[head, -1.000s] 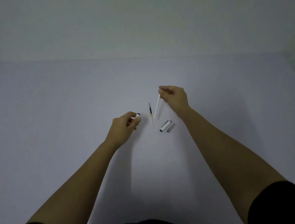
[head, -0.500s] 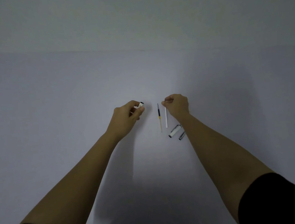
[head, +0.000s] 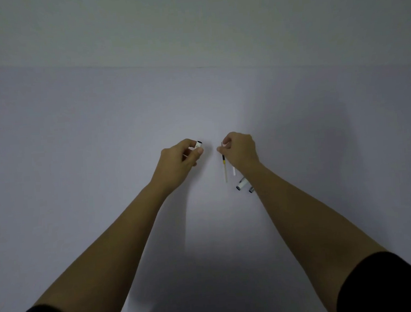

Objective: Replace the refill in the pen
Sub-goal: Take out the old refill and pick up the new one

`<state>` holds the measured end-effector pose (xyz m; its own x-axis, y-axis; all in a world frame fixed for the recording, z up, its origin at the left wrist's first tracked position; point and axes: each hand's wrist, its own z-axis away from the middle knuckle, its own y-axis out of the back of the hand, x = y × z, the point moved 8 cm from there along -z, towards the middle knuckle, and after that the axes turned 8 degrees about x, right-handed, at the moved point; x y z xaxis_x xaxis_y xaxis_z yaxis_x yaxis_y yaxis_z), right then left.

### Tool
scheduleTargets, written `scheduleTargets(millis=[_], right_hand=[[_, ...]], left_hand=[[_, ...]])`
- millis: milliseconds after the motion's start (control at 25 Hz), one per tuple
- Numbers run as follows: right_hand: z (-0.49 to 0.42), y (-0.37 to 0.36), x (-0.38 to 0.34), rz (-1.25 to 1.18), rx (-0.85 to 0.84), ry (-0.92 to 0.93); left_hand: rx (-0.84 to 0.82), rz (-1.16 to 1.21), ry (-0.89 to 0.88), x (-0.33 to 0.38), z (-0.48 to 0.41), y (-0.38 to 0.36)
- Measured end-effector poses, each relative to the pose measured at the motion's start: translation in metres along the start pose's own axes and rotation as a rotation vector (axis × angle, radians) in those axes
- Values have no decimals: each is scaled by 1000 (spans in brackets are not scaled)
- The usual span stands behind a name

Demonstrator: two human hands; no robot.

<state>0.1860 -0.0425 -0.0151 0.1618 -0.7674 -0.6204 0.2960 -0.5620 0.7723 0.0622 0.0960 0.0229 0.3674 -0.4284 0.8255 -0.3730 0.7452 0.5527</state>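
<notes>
My left hand [head: 180,161] grips a white pen barrel [head: 199,144], whose black-rimmed end sticks out past my fingers. My right hand [head: 240,150] pinches the far tip of a thin refill [head: 224,165] that is black, then yellow, then pale. This refill lies lengthwise on the table and points toward me. A white refill [head: 234,171] lies beside it, mostly hidden under my right hand. Two short white pen pieces [head: 241,184] [head: 251,190] lie against my right wrist.
The work surface is a plain pale table [head: 99,152] that ends at a grey wall [head: 187,20] behind. My forearms reach in from the bottom corners, with dark sleeves at the frame's lower edge.
My right hand laid the white refill down beside the black-and-yellow one and shifted left onto that refill's far tip. My left hand kept hold of the barrel.
</notes>
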Motion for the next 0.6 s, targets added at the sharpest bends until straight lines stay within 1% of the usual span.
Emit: scheduleTargets(millis=[80, 240, 360, 480, 600], right_hand=[[3, -6, -4, 43, -18, 5], [6, -10, -10, 72, 5, 0], [7, -12, -12, 30, -15, -68], [6, 0, -17, -125, 20, -166], [11, 25, -22, -449, 100, -274]], left_hand=[[3, 7, 1, 1, 1, 2], [16, -2, 9, -1, 1, 7], [20, -9, 17, -5, 2, 13], [12, -24, 17, -8, 3, 18], [-17, -39, 1, -3, 7, 18]])
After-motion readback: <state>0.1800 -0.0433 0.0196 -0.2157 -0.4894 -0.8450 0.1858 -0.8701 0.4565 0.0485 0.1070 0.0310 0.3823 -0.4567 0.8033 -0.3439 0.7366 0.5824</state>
